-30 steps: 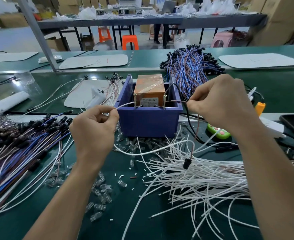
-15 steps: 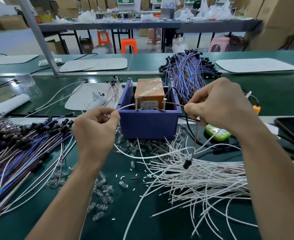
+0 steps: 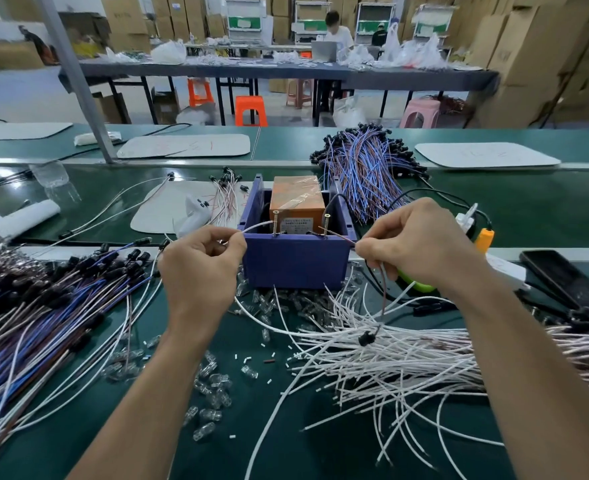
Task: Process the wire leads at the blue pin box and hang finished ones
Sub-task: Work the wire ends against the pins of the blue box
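At the far left a heap of blue and brown leads (image 3: 43, 306) with black caps lies fanned across the green desk (image 3: 286, 445), close enough to reach; whether it is stock or sorted work I can't tell. Next, the left hand (image 3: 199, 268) has its fingers (image 3: 232, 239) pinched on a white wire (image 3: 256, 226), held level so that its tip reaches the left pin (image 3: 275, 221). That pin stands up from the blue pin box (image 3: 296, 261), which sits mid-desk squarely in front of the person. Across the box, a thin brownish lead (image 3: 338, 236) lies against the right pin (image 3: 327, 221) and runs into the tight pinch of the right hand (image 3: 414, 244). Its black-capped tail (image 3: 366, 338) dangles over the loose white wires (image 3: 407, 362). One wire on each pin looks like a contact step, probably a test. Behind the box to the right, a bundle (image 3: 366, 174) is draped over the desk's far rail, likely the finished ones.
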Motion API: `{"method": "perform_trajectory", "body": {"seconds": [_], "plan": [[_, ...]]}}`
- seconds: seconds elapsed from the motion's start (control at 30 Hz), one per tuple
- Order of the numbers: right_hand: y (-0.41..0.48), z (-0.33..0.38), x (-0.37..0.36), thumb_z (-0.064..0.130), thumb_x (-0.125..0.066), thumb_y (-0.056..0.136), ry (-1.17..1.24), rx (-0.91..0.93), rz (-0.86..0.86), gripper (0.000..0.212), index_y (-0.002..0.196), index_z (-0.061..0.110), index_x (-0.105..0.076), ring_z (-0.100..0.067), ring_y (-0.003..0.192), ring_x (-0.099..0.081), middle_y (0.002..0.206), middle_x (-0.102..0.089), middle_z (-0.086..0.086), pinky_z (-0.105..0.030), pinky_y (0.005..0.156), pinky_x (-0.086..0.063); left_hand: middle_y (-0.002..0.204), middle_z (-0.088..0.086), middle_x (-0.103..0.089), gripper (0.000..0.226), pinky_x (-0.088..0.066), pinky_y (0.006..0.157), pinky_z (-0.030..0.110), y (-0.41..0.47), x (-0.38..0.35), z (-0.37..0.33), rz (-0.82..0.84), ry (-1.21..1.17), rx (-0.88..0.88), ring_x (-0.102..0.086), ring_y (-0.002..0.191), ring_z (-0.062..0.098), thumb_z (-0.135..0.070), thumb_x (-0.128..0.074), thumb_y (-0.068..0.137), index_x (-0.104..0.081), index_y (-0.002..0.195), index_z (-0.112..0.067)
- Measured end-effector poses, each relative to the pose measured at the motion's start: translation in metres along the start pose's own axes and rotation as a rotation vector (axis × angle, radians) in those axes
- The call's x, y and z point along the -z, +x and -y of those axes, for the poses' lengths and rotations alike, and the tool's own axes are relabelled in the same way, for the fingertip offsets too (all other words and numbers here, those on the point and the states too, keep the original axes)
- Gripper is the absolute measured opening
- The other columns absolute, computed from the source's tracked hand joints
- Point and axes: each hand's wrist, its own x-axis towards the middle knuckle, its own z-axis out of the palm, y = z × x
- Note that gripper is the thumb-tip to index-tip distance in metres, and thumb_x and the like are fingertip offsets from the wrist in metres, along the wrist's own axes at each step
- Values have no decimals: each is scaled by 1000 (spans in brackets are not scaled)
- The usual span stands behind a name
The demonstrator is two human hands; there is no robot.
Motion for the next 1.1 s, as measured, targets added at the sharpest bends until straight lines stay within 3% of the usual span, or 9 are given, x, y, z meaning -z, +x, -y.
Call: {"method": "perform_trajectory", "body": {"seconds": [0.1,0.23,0.33,0.43,0.5,0.63,0.77,0.93,1.1], "plan": [[3,1,-1,24,-83,78,-63,-50,-73,17,62,27,-78,-5,46,-64,56,-71,7,-26,60,-58,58,-24,-66,28,-37,49,6,-1,1,1,6,-9,-1,-54,43,-1,-30,-78,84,-66,65,-47],[-4,2,-2,16,-80,77,-9,-32,55,17,62,25,-79,-8,44,-64,55,-71,1,-19,50,-52,60,-29,-65,33,-39,51,5,-1,1,2,26,6,-16,-56,47,-4,-28,-79,84,-63,66,-50],[0,-1,-4,22,-82,78,-82,-59,-69,19,60,28,-78,-4,46,-64,56,-71,8,-26,58,-58,60,-33,-63,34,-38,55,2,-2,0,1,31,25,-16,-58,51,-6,-28,-78,84,-61,66,-51],[-2,-1,-2,18,-81,77,-2,-46,24,15,64,26,-79,-10,45,-64,57,-71,2,-22,52,-52,60,-37,-61,37,-37,58,0,-2,-1,1,25,32,-17,-59,55,-9,-28,-79,84,-59,65,-53],[-3,0,-3,17,-80,78,27,-29,71,15,65,24,-79,-10,45,-64,57,-72,0,-18,50,-50,61,-35,-62,36,-38,58,1,-2,-2,2,23,29,-10,-59,53,-7,-29,-79,84,-60,64,-52],[3,-3,-4,24,-82,80,-88,-31,-54,19,62,28,-78,-1,47,-64,56,-70,11,-21,58,-54,61,-36,-62,35,-38,56,2,-1,-2,4,22,38,2,-59,53,-8,-28,-78,84,-60,65,-51],[-3,-2,-2,18,-81,79,-2,-1,75,17,66,27,-79,-9,46,-66,56,-71,2,-17,51,-50,58,-31,-63,32,-40,53,4,-1,-1,5,18,17,1,-58,48,-4,-29,-77,83,-62,65,-51],[3,-6,-6,23,-82,80,-103,-27,-40,19,62,28,-78,0,48,-64,55,-70,12,-21,59,-56,58,-31,-63,35,-39,54,3,-2,-2,5,32,32,1,-57,49,-6,-24,-79,83,-62,65,-49],[0,-8,-8,21,-81,81,-30,-19,23,15,67,27,-79,-9,49,-67,58,-72,5,-20,57,-53,57,-29,-63,35,-38,50,3,-3,-2,3,34,11,18,-55,45,-5,-22,-80,84,-64,67,-48]]}}
